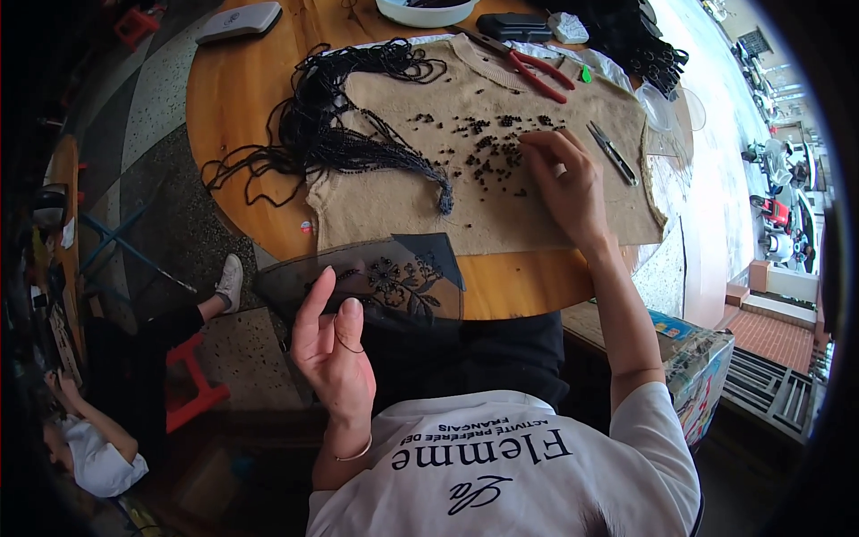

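Observation:
My left hand (333, 349) holds a piece of sheer black mesh fabric (394, 282) with a beaded flower on it, pinched between thumb and fingers at the near table edge. My right hand (564, 183) rests on a beige knitted cloth (403, 192) spread on the round wooden table (237, 98), fingertips down among several small loose black beads (488, 152). I cannot tell whether a bead is between the fingers. A bundle of black bead strands (344, 130) lies across the cloth's left side.
Red-handled pliers (532, 64) and small snips (613, 152) lie on the cloth at the far right. A white bowl (425, 11), a dark case (513, 25) and a white device (239, 21) sit at the far edge. Another person sits at lower left by a red stool (192, 380).

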The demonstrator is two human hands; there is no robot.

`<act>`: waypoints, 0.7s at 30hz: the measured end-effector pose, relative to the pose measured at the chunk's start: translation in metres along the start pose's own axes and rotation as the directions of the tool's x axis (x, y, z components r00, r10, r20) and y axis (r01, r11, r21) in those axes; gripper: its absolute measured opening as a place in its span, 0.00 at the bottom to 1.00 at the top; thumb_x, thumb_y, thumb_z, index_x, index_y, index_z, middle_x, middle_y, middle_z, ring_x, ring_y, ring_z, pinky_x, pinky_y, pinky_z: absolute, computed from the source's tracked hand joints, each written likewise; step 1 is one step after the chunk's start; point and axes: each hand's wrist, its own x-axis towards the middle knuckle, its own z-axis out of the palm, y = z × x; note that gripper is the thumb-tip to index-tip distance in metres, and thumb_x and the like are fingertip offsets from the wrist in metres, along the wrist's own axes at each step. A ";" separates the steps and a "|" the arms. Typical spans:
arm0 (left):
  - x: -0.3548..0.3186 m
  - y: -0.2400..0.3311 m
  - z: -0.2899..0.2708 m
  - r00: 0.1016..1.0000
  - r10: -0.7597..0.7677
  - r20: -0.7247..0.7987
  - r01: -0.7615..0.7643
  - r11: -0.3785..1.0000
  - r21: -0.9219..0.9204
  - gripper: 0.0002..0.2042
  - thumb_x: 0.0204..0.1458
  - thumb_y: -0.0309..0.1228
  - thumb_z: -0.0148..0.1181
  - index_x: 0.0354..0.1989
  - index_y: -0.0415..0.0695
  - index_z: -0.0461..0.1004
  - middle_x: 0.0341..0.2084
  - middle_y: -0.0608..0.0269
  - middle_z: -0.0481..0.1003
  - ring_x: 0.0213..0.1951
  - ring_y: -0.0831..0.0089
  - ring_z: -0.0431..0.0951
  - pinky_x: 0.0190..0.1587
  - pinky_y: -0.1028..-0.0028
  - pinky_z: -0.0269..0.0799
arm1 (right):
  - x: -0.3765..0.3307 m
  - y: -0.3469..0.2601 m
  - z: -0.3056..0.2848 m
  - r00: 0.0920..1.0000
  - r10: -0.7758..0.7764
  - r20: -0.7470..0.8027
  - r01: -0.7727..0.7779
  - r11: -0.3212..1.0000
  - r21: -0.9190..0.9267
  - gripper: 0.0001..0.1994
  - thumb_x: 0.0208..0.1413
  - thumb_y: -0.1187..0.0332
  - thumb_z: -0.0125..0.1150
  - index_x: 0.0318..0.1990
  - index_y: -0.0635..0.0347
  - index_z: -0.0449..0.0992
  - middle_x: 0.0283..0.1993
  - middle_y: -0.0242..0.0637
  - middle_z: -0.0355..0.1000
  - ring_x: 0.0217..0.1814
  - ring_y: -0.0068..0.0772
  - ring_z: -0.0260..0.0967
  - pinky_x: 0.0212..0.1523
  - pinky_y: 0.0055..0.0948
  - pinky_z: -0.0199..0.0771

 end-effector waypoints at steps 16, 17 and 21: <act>0.003 -0.006 0.000 1.000 0.013 0.009 -0.012 0.999 -0.042 0.17 0.51 0.14 0.50 0.52 0.33 0.67 0.47 0.54 0.71 0.42 0.81 0.71 0.45 0.84 0.67 | 0.007 0.007 0.009 0.996 -0.030 -0.085 0.025 0.998 -0.053 0.06 0.52 0.74 0.59 0.38 0.60 0.76 0.34 0.36 0.72 0.31 0.25 0.71 0.32 0.21 0.70; 0.004 -0.005 0.002 1.000 0.014 0.012 -0.013 0.999 -0.038 0.17 0.51 0.14 0.50 0.52 0.33 0.67 0.47 0.54 0.71 0.42 0.81 0.71 0.45 0.84 0.67 | 0.008 0.008 0.010 0.995 -0.041 -0.091 0.036 0.998 -0.054 0.06 0.52 0.74 0.60 0.38 0.60 0.76 0.34 0.36 0.72 0.31 0.25 0.71 0.32 0.21 0.71; 0.005 -0.006 0.005 1.000 0.017 0.015 -0.016 1.000 -0.024 0.17 0.51 0.14 0.50 0.52 0.33 0.67 0.46 0.54 0.71 0.42 0.81 0.71 0.45 0.84 0.67 | 0.010 0.010 0.012 0.993 -0.014 -0.116 0.012 1.000 -0.015 0.06 0.52 0.74 0.60 0.38 0.59 0.76 0.34 0.36 0.72 0.31 0.26 0.71 0.32 0.21 0.70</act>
